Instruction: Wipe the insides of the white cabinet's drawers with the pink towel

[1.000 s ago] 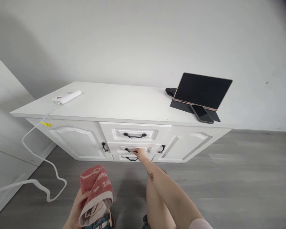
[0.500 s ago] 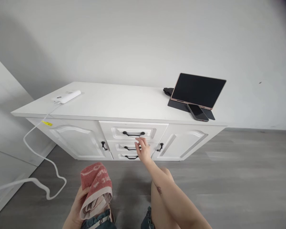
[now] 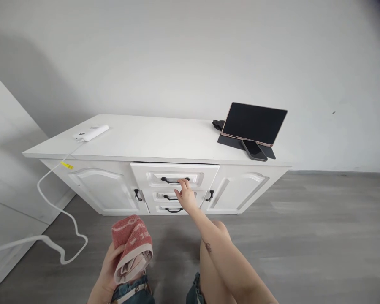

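My left hand (image 3: pixel 110 266) is closed round a folded red towel (image 3: pixel 133 237) with a pale border, held low over my lap. My right hand (image 3: pixel 185 195) reaches to the top drawer (image 3: pixel 139 172) of a white cabinet, its fingers hooked on the right part of the black drawer handle (image 3: pixel 169 180). A thin dark gap shows along the top edge of this drawer. Below it are two more drawers with black handles, partly covered by my right hand.
On the cabinet top (image 3: pixel 152 137) stand a white power strip (image 3: pixel 91 133) with a cable (image 3: pixel 63 210) hanging to the left, a tablet (image 3: pixel 255 123) on a dark stand, a phone (image 3: pixel 254 150) and a black bundle (image 3: pixel 218 124). Cupboard doors flank the drawers.
My right hand has moved up from just below the top handle and taken hold of it. The top drawer has come out slightly. The towel stays in my left hand; the view has shifted a little.
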Tool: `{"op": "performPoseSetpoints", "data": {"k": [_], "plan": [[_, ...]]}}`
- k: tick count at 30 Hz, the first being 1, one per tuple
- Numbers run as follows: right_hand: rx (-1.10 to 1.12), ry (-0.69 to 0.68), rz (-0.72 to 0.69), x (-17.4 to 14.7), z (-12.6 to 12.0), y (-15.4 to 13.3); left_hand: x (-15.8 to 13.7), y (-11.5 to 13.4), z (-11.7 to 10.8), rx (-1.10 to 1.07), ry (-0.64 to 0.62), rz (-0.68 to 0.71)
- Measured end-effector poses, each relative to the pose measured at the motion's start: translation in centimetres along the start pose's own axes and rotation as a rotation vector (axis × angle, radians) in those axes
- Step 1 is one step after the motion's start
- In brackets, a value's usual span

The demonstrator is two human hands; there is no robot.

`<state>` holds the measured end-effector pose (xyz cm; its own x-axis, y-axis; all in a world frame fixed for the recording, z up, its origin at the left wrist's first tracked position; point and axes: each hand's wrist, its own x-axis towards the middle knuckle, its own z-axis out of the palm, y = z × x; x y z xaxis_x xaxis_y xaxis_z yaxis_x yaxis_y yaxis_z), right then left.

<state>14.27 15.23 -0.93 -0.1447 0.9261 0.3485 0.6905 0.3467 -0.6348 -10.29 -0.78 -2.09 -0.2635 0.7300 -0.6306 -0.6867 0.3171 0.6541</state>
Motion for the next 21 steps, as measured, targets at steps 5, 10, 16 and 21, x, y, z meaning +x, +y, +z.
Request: {"op": "performPoseSetpoints", "data": {"k": [5,10,16,21], "plan": [[0.064,-0.044,-0.049,-1.7,-1.1,-0.2,-0.5,0.3,0.0,0.043,-0.04,0.05],[0.098,-0.037,-0.07,-4.2,-1.3,-0.8,-0.6,0.6,-0.3,0.152,-0.065,0.183],[0.145,0.067,-0.011,-8.2,0.1,-2.5,-1.2,0.7,-1.3,0.129,-0.031,0.262],[0.159,0.075,0.067,-10.6,-0.1,-4.3,-4.5,0.9,-3.4,0.013,0.017,0.038]]}}
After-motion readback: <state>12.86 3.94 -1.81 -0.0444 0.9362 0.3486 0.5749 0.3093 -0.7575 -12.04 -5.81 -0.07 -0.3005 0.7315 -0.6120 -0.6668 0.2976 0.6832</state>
